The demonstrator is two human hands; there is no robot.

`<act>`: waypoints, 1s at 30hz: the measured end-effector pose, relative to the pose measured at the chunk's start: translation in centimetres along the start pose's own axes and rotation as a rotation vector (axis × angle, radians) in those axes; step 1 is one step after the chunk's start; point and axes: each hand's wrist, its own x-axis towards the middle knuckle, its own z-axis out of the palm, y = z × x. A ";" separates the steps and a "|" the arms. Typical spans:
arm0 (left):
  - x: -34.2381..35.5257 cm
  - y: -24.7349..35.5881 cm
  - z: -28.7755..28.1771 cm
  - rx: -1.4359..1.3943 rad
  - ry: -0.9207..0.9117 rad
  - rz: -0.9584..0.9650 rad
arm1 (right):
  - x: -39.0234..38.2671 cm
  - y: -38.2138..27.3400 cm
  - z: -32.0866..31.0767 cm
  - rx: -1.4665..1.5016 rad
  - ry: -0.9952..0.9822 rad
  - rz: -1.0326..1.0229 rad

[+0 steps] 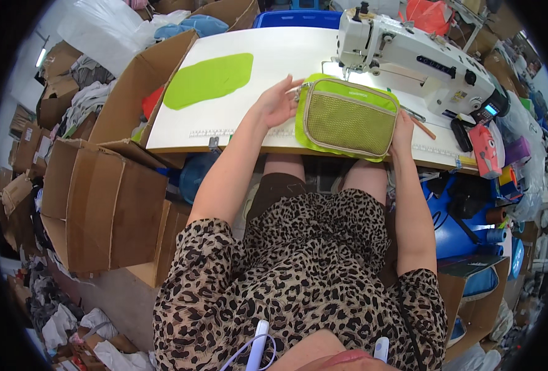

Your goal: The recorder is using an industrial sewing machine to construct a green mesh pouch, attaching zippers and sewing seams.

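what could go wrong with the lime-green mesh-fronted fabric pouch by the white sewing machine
The lime-green mesh-fronted fabric pouch reaches past the white flat tabletop's front edge in this view, so it might slip off if released. Its top edge lies near the white metal sewing machine's needle area and might snag. The right hand could knock the slim brown stick beside it.

Tabletop [286, 49] brightly lit | white glare cast under sewing machine [404, 52] | tube light [41, 57] seen far left | edges bowed, corners blacked out
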 end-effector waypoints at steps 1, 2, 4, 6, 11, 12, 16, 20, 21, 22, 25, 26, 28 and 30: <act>0.0 -0.6 -0.3 0.031 0.057 -0.029 | 0.3 0.2 0.1 0.022 0.049 0.018; -0.6 -1.3 -0.4 0.059 0.124 -0.056 | 0.1 0.2 0.4 0.023 0.036 0.018; -1.3 -2.0 -0.9 0.127 0.126 -0.077 | 0.1 0.0 0.9 -0.009 0.043 0.018; -1.6 -2.7 0.2 0.192 0.193 0.019 | 0.1 0.1 0.5 -0.047 0.065 0.024; 0.5 -6.0 -0.2 0.528 0.446 0.374 | 0.9 0.7 0.6 -0.141 0.041 -0.011; 0.8 -6.4 -0.1 0.700 0.526 0.499 | 1.1 1.0 0.3 -0.190 0.014 -0.029; 0.8 -6.1 0.4 1.014 0.656 0.630 | 1.6 1.6 -0.7 -0.526 0.041 -0.197; 0.2 -5.3 -0.6 1.064 0.678 0.578 | 1.0 0.8 1.0 -0.758 0.067 -0.251; 0.4 -5.4 -0.9 1.052 0.652 0.555 | 1.3 0.8 0.7 -0.758 0.076 -0.253; 0.6 -5.5 -1.1 1.054 0.642 0.556 | 1.7 0.7 0.5 -0.686 0.046 -0.137; 0.3 -5.2 -1.4 1.145 0.721 0.605 | 1.1 0.6 0.6 -0.681 -0.012 -0.204; -0.6 -4.5 -1.8 1.180 0.767 0.602 | 0.3 -0.4 1.2 -0.467 -0.080 0.127; -1.3 -3.3 -3.5 1.222 0.787 0.589 | -0.8 -1.1 1.9 -0.356 -0.100 0.091; -1.6 -2.4 -4.7 1.224 0.765 0.565 | -1.4 -1.6 2.2 -0.275 -0.110 0.042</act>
